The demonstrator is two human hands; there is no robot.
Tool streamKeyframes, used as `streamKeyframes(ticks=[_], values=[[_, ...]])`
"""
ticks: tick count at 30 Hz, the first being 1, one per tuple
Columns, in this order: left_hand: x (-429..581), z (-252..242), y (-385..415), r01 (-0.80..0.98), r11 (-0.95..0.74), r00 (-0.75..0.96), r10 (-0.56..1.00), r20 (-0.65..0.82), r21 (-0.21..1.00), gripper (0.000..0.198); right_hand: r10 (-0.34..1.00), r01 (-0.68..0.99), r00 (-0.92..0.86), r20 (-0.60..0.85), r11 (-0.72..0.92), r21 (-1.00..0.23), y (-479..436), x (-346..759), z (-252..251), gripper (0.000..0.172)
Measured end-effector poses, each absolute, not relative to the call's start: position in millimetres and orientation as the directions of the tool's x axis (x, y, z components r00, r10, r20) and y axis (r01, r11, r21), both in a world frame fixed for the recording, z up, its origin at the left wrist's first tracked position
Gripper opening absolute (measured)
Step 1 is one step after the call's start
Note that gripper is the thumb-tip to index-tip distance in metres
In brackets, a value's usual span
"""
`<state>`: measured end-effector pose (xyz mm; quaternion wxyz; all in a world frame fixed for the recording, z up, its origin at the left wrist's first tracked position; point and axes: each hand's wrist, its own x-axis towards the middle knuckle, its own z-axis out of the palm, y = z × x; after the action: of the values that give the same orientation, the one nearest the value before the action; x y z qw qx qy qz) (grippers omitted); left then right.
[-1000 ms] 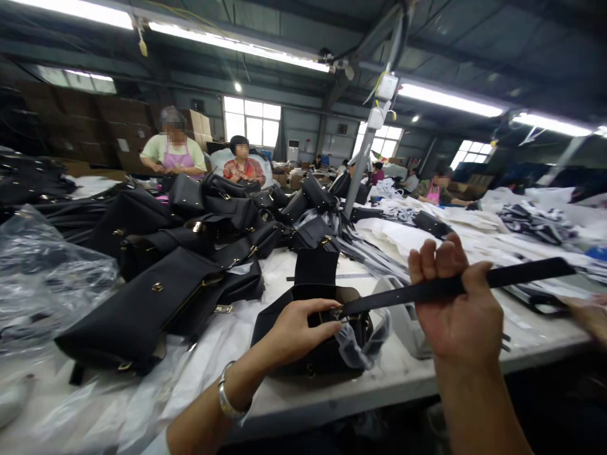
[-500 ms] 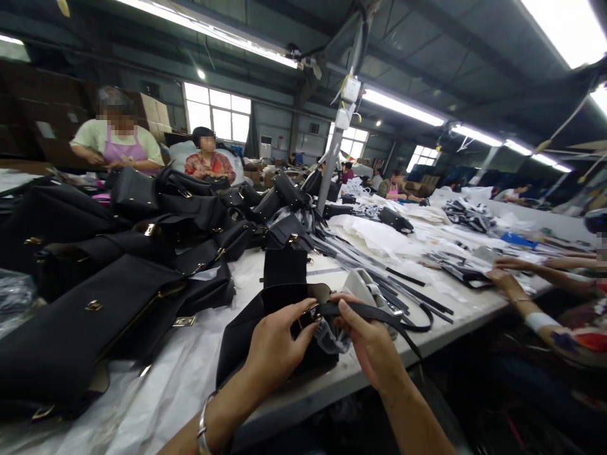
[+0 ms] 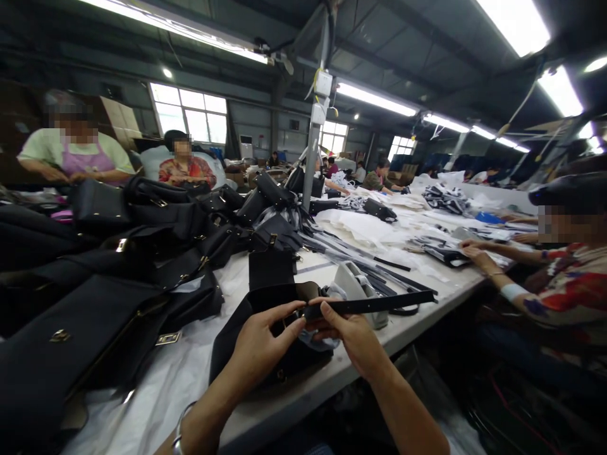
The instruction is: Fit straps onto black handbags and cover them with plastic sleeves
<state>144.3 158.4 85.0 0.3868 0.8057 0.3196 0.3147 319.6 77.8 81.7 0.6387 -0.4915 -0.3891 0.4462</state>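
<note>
An open black handbag point(image 3: 230, 332) sits at the table's front edge, its flap point(image 3: 270, 270) folded back away from me. My left hand point(image 3: 258, 347) pinches a small gold-coloured buckle point(image 3: 301, 312) at the bag's right side. Between the thumb and fingers of my right hand point(image 3: 355, 338) is a black strap point(image 3: 391, 304) with holes along it. The strap runs from the buckle out to the right, nearly level. Clear plastic film point(image 3: 318, 341) shows beneath my fingers. How far the strap passes through the buckle is hidden by my fingertips.
Many black handbags point(image 3: 95, 309) are heaped at the left. Loose straps point(image 3: 351, 256) and a light grey item point(image 3: 348, 278) lie beyond my right hand. A metal post point(image 3: 313, 151) rises from the table. A co-worker point(image 3: 559, 272) sits at the right; others work across the table.
The strap's free end, which drooped over the table edge, now points straight out to the right. Both hands keep their grip. My view has turned slightly to the right.
</note>
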Motion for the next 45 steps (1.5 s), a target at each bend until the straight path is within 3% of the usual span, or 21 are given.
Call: streamKeyframes(ticks=[8,15,18,29,35,41,45], values=[[143.2,92.7,156.3,0.270,-0.488,0.616,0.750,0.241,0.830,0.026,0.904,-0.292,0.426,0.029,0.168,-0.942,74.6,326.4,77.6,0.034],[144.1,88.4,157.5,0.204,-0.462,0.603,0.754,0.262,0.863,0.032,0.899,-0.443,0.439,-0.017,0.200,-0.874,74.1,329.3,71.5,0.026],[145.0,85.5,159.5,0.198,-0.456,0.618,0.745,0.251,0.868,0.028,0.898,-0.432,0.439,-0.011,0.201,-0.879,75.7,329.5,70.9,0.027],[146.2,80.3,165.1,0.121,-0.398,0.623,0.744,0.242,0.909,0.028,0.872,-0.233,0.476,0.115,0.250,-0.940,75.0,326.6,77.1,0.027],[144.4,79.5,167.1,0.135,-0.413,0.637,0.732,0.240,0.901,0.027,0.865,-0.033,0.448,0.224,0.267,-0.963,71.2,328.3,74.2,0.023],[148.1,86.2,157.7,0.371,-0.542,0.577,0.771,0.270,0.754,0.023,0.869,0.400,0.344,0.355,0.207,-0.893,63.9,319.6,85.5,0.021],[151.9,87.2,154.4,0.477,-0.574,0.573,0.777,0.260,0.666,0.023,0.895,0.403,0.313,0.318,0.179,-0.898,69.0,315.4,86.9,0.018]])
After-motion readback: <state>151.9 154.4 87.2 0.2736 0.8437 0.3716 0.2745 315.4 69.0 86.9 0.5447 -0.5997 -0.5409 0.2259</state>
